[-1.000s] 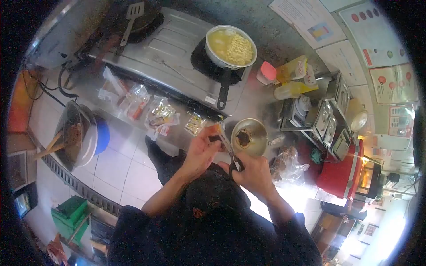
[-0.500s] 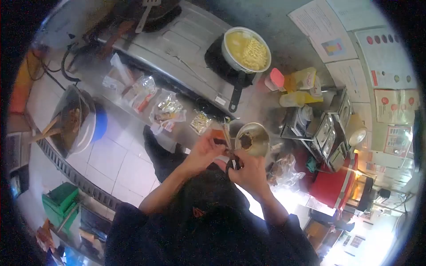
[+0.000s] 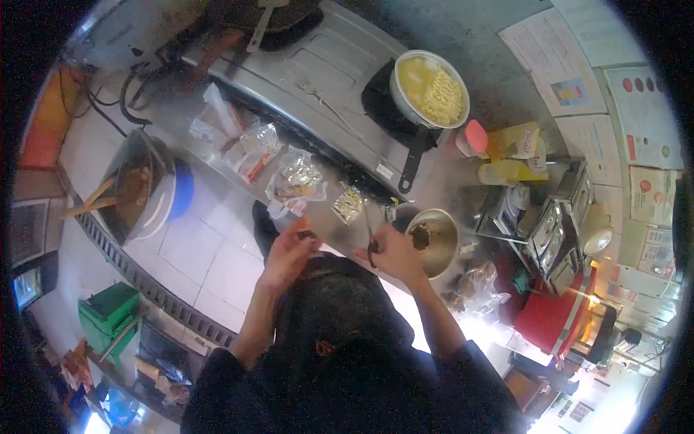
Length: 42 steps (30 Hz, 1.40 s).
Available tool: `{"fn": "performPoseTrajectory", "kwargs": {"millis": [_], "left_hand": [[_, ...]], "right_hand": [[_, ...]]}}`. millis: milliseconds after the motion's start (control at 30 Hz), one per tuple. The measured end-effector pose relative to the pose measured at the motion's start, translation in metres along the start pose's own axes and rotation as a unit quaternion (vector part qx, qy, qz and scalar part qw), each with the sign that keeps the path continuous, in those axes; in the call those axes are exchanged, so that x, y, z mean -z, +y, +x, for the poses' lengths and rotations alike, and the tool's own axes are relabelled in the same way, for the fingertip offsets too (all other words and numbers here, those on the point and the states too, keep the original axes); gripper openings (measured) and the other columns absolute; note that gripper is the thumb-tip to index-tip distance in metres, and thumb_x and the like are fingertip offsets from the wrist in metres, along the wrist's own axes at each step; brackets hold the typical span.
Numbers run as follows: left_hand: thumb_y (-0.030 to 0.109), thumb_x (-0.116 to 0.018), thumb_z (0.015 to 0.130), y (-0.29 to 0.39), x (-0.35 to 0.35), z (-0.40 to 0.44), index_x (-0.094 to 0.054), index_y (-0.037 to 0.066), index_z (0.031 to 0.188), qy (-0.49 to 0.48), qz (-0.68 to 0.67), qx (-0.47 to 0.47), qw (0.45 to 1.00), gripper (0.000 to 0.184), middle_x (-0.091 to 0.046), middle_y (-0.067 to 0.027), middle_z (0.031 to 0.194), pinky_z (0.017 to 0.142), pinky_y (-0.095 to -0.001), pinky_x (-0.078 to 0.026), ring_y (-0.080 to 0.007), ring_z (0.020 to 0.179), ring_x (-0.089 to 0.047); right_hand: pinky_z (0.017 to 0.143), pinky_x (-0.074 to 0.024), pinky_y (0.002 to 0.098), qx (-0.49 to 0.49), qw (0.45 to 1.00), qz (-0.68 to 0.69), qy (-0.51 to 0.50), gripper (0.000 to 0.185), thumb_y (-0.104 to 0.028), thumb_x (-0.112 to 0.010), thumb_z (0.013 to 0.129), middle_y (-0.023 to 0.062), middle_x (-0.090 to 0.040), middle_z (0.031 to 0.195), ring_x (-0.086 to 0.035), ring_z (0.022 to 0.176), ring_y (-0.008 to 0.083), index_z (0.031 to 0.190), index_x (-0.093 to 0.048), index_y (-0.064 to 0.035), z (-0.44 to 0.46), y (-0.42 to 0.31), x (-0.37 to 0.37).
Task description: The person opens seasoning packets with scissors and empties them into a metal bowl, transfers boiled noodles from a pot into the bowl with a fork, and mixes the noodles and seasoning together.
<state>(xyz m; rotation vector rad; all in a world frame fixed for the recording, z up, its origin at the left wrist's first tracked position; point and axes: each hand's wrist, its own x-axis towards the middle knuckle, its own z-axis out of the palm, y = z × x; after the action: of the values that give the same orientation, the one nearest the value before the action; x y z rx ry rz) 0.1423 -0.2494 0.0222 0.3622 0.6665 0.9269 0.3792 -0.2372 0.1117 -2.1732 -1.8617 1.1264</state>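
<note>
My right hand (image 3: 397,253) is closed around a pair of scissors (image 3: 372,246), its dark handle in the fingers and the blades pointing away from me. Just right of this hand sits a metal bowl (image 3: 450,246) with a dark brown clump (image 3: 420,236) and some paler bits inside. My left hand (image 3: 288,254) pinches a small orange-red sachet (image 3: 298,226), apart from the scissors; the fingers partly hide it. Beyond the hands lie a small patterned foil packet (image 3: 348,205) and a clear bag with shiny packets (image 3: 298,181) on the counter edge.
A pot of noodles (image 3: 431,88) in yellowish liquid stands on the stove, its black handle towards me. A fork (image 3: 329,107) lies on the stovetop. More torn wrappers (image 3: 249,153) line the counter. Metal containers (image 3: 557,217) stand right; a large pan (image 3: 137,188) with wooden utensils is left.
My left hand has moved left with the orange-red sachet, away from the scissors and bowl. The right hand still holds the scissors beside the bowl. The whole view has shifted slightly.
</note>
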Motion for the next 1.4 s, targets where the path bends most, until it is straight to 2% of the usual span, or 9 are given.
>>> {"fn": "performPoseTrajectory", "kwargs": {"millis": [133, 367, 467, 567, 700, 833, 1100, 1267, 1400], "left_hand": [[0.009, -0.064, 0.092, 0.021, 0.026, -0.017, -0.045, 0.005, 0.132, 0.046, -0.066, -0.030, 0.996, 0.044, -0.060, -0.0071, 0.112, 0.100, -0.0394, -0.044, -0.0219, 0.108, -0.060], [0.009, -0.064, 0.093, 0.067, -0.030, -0.002, -0.052, 0.009, 0.118, -0.050, -0.118, -0.017, 0.992, 0.028, -0.057, -0.0048, 0.105, 0.102, -0.0398, -0.044, -0.0235, 0.110, -0.057], [0.008, -0.063, 0.093, 0.064, -0.049, 0.014, -0.052, 0.011, 0.117, -0.093, -0.110, 0.017, 0.989, 0.027, -0.056, -0.0047, 0.105, 0.104, -0.0411, -0.043, -0.0233, 0.110, -0.057], [0.009, -0.064, 0.093, 0.053, -0.079, 0.026, -0.052, 0.012, 0.118, -0.132, -0.084, 0.054, 0.986, 0.028, -0.055, -0.0048, 0.106, 0.104, -0.0412, -0.043, -0.0246, 0.111, -0.057], [0.014, -0.063, 0.094, -0.009, -0.106, 0.047, -0.051, 0.014, 0.125, -0.172, -0.035, 0.058, 0.983, 0.034, -0.059, -0.0059, 0.106, 0.104, -0.0412, -0.043, -0.0248, 0.108, -0.058], [0.017, -0.056, 0.099, -0.078, -0.162, 0.057, -0.042, 0.014, 0.142, -0.106, -0.029, 0.146, 0.983, 0.045, -0.060, -0.0110, 0.119, 0.104, -0.0427, -0.044, -0.0263, 0.111, -0.058], [0.018, -0.048, 0.103, -0.170, -0.192, 0.077, -0.040, 0.007, 0.146, 0.009, 0.096, 0.183, 0.978, 0.045, -0.059, -0.0092, 0.125, 0.092, -0.0354, -0.049, -0.0214, 0.108, -0.060], [0.018, -0.051, 0.102, -0.169, -0.194, 0.091, -0.048, 0.008, 0.142, 0.038, 0.227, 0.188, 0.955, 0.041, -0.066, -0.0065, 0.110, 0.076, -0.0302, -0.052, -0.0155, 0.091, -0.064], [0.005, -0.053, 0.093, -0.153, -0.192, 0.101, -0.052, 0.007, 0.137, -0.136, 0.709, 0.031, 0.691, 0.045, -0.066, -0.0155, 0.104, 0.074, -0.0377, -0.053, -0.0270, 0.087, -0.066]], "right_hand": [[0.082, -0.0547, 0.0471, -0.011, 0.990, -0.140, 0.027, 0.044, -0.039, -0.071, 0.082, 0.0226, -0.069, 0.100, -0.068, 0.094, 0.0385, 0.106, -0.064, -0.0027, 0.055, 0.036, -0.066], [0.083, -0.0568, 0.0464, -0.076, 0.965, -0.252, 0.017, 0.042, -0.033, -0.077, 0.073, 0.0173, -0.069, 0.098, -0.068, 0.099, 0.0369, 0.107, -0.068, -0.0087, 0.099, 0.062, -0.084], [0.082, -0.0563, 0.0454, -0.044, 0.974, -0.212, 0.065, 0.040, -0.033, -0.075, 0.074, 0.0180, -0.068, 0.101, -0.068, 0.099, 0.0344, 0.104, -0.069, -0.0073, 0.114, 0.083, -0.086], [0.084, -0.0546, 0.0440, 0.082, 0.967, -0.230, -0.078, 0.039, -0.031, -0.073, 0.075, 0.0186, -0.067, 0.105, -0.067, 0.098, 0.0327, 0.105, -0.068, -0.0059, 0.089, 0.077, -0.067], [0.085, -0.0523, 0.0392, 0.033, 0.973, 0.222, 0.054, 0.033, -0.020, -0.072, 0.081, 0.0168, -0.068, 0.098, -0.067, 0.096, 0.0265, 0.106, -0.061, -0.0016, -0.005, 0.069, -0.024], [0.089, -0.0506, 0.0351, 0.061, 0.736, 0.651, 0.173, 0.026, -0.015, -0.071, 0.086, 0.0134, -0.069, 0.099, -0.066, 0.097, 0.0214, 0.104, -0.060, 0.0005, -0.085, 0.090, -0.008], [0.080, -0.0523, 0.0277, -0.124, 0.772, 0.609, 0.136, 0.023, -0.012, -0.068, 0.092, 0.0078, -0.069, 0.100, -0.063, 0.091, 0.0136, 0.108, -0.066, 0.0042, -0.074, 0.185, -0.028], [0.072, -0.0518, 0.0244, -0.222, 0.593, 0.767, 0.102, 0.022, -0.017, -0.066, 0.093, 0.0080, -0.069, 0.091, -0.064, 0.080, 0.0144, 0.102, -0.068, 0.0033, -0.064, 0.192, -0.010], [0.069, -0.0525, 0.0272, -0.248, 0.576, 0.771, 0.113, 0.022, -0.018, -0.063, 0.094, 0.0075, -0.068, 0.089, -0.064, 0.079, 0.0161, 0.099, -0.068, 0.0034, -0.052, 0.201, -0.006]]}}
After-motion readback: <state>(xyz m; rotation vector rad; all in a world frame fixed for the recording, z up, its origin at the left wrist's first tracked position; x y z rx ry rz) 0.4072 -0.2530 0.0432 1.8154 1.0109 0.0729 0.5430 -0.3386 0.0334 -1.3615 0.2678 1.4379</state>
